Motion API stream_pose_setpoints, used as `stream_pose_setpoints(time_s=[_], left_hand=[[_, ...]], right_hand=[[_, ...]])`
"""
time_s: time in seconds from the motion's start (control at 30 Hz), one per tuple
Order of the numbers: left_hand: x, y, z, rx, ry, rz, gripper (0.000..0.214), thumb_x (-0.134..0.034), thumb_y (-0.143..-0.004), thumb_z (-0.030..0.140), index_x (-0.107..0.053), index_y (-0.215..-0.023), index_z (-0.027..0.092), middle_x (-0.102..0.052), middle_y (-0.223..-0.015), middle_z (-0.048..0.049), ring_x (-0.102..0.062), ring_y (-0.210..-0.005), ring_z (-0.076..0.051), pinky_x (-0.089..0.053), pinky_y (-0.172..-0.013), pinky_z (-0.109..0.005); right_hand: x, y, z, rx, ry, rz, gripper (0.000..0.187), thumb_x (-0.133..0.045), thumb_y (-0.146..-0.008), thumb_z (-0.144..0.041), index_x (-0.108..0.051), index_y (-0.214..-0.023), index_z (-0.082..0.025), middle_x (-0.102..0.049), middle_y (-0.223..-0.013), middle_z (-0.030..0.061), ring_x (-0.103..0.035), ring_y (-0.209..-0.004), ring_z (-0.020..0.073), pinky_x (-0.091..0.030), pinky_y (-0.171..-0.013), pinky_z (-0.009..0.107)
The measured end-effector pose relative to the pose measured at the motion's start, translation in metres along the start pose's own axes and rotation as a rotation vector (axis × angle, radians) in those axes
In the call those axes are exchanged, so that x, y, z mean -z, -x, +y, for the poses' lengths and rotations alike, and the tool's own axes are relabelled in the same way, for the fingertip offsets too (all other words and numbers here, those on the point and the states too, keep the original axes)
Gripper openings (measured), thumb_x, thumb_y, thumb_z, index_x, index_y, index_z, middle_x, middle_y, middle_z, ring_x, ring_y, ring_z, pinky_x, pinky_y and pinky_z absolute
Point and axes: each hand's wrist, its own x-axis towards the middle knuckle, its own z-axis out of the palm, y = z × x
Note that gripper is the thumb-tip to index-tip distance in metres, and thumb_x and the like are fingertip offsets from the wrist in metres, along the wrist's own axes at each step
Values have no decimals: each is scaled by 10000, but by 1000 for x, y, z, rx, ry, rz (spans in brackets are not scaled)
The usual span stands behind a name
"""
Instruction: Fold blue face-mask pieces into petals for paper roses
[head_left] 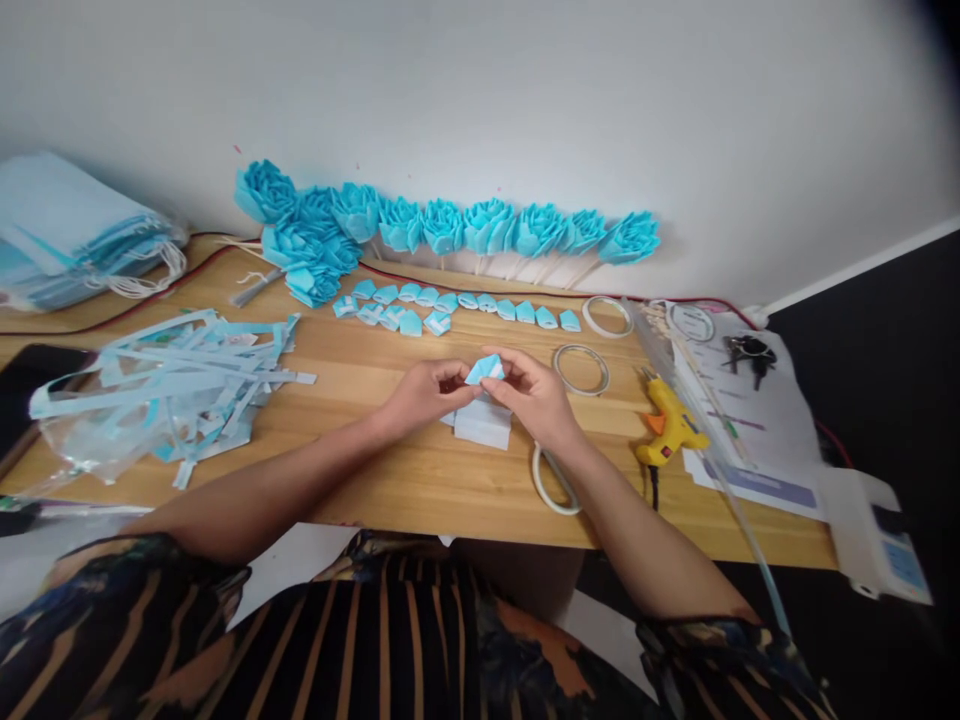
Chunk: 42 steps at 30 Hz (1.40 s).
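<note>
Both my hands meet over the middle of the wooden table. My left hand and my right hand pinch a small folded light-blue piece between their fingertips. Just below it a stack of pale blue squares lies on the table. Further back, a row of several folded blue petals stretches across the wood. Behind that, blue flowers on sticks lean against the wall.
A heap of blue strips on clear plastic lies at the left, with a stack of blue masks behind it. Tape rings and scissors sit by my right hand. A yellow glue gun, papers and keys are on the right.
</note>
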Motion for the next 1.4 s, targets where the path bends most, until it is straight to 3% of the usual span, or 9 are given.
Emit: stream_pose_setpoints(time_s=[0.33,0.53,0.73,0.9,1.03,1.23,1.4], left_hand=[[-2,3,1,-41,-105,-41,337,-604,-783,397,-405,-613,184,-362,-603,51,-335,-582,-85,-267,-556,-246],[3,1,-2,-1,-41,0,318,-633,-783,432,-489,-675,170,-403,-620,47,-350,-586,-85,-264,-554,-243],[9,-2,-4,10,38,80,348,-678,-763,469,-522,-705,163,-426,-634,49,-355,-579,-79,-263,-556,-239],[7,-3,-5,-16,85,72,371,-708,-745,490,-541,-707,161,-435,-629,51,-360,-576,-78,-259,-549,-238],[7,-2,-1,-29,75,78,344,-704,-749,465,-549,-697,162,-436,-604,59,-345,-553,-73,-250,-535,-237],[11,-3,-2,-56,32,103,222,-652,-787,375,-643,-812,155,-534,-637,37,-410,-569,-86,-297,-547,-239],[8,-6,-12,-114,-43,60,199,-617,-799,343,-655,-780,149,-564,-642,25,-456,-604,-99,-338,-576,-234]], right_hand=[[4,0,0,-23,-23,60,376,-774,-744,-363,-726,-1090,-222,-659,-763,-20,-578,-661,113,-484,-616,249],[6,0,-4,-36,-59,119,329,-673,-848,-453,-735,-1082,-230,-667,-761,-3,-604,-678,133,-514,-666,282],[5,-1,-5,-32,-70,17,377,-666,-839,-491,-715,-1090,-214,-704,-835,18,-614,-714,145,-520,-716,311],[1,-1,-2,16,27,5,261,-705,-788,-431,-673,-894,-195,-635,-763,-8,-547,-690,124,-444,-632,260],[0,-3,-7,18,81,13,227,-681,-784,-405,-620,-811,-189,-621,-749,-13,-543,-697,123,-439,-659,263],[9,-10,-26,26,87,115,208,-686,-740,-375,-611,-799,-190,-620,-702,-25,-555,-655,121,-444,-677,271],[16,-7,-42,119,104,265,192,-688,-716,-344,-621,-821,-197,-601,-709,-34,-548,-646,117,-458,-679,276]])
